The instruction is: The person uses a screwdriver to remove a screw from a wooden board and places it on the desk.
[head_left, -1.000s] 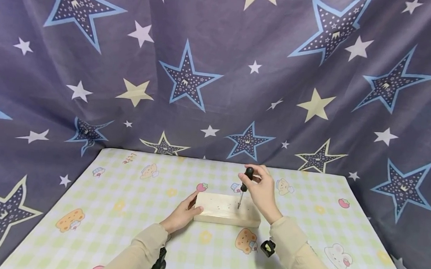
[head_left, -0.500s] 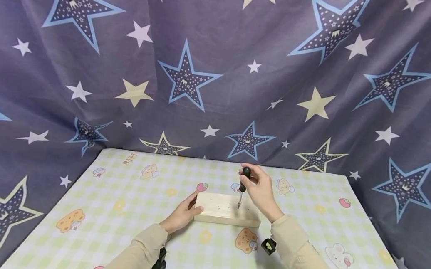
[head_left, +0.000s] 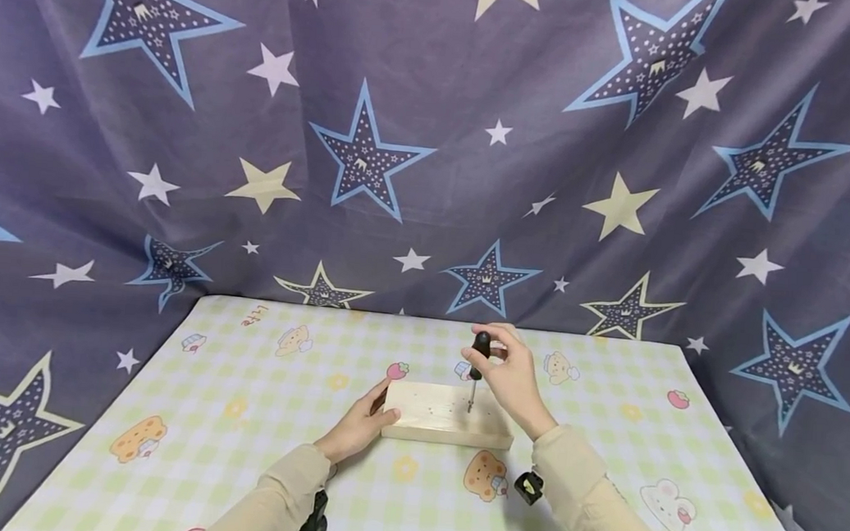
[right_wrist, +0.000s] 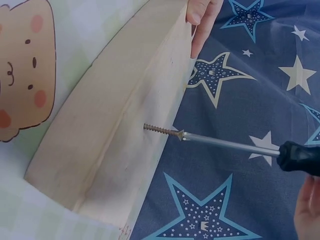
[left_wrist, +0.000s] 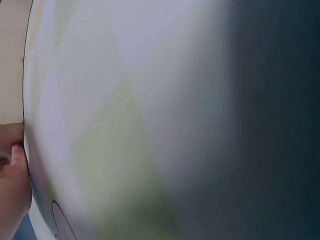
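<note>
Dark purple-blue star-print backdrop (head_left: 410, 59) hangs behind a surface (head_left: 231, 490) in pale green-and-white check with cartoon prints. Wooden block (head_left: 414, 421) lies flat on the surface, long side toward the person, bear print (head_left: 485, 474) just in front of it; small dark specks on its top face. Left hand (head_left: 358, 425) grasps the block's left end, thumb at the near corner, other fingers around the far side. Right hand (head_left: 513, 380) grasps the black handle of a screwdriver (head_left: 480, 353) above the block, thumb and fingers around it, shaft pointing down. Screw (right_wrist: 162, 130) stands on the top face, right of the middle, threads mostly exposed; screwdriver tip meets its head. Beige sleeves (head_left: 580, 478) on both arms, black device (head_left: 529, 487) at the right wrist, another at the left. Left wrist view mostly blurred surface, block and hand only at its edge.
</note>
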Demonstrator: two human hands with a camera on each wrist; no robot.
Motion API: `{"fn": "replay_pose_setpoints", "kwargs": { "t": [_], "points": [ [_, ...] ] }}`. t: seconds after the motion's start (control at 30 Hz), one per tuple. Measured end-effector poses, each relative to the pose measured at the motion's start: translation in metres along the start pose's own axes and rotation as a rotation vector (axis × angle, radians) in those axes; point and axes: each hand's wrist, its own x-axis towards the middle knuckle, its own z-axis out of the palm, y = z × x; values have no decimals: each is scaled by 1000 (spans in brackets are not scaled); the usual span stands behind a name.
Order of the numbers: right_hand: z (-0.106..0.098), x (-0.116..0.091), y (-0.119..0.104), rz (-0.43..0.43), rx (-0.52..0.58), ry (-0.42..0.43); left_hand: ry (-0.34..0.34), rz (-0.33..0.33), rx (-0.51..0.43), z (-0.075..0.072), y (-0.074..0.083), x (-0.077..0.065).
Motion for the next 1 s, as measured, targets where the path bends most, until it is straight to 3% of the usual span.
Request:
{"fn": "replay_pose_setpoints", "kwargs": {
  "t": [0.33,0.57,0.77,1.0],
  "points": [
    [3,2,-8,54,-75,73,9,-9,-14,-3,5,-3],
    [0,1,-6,118,-6,12,4,-9,-18,-1,1,-2],
    [-1,0,-8,91,-5,-27,5,1,-14,1,0,-1],
    [1,2,-3,58,2,15,6,3,-10,1,0,0]
  ]
}}
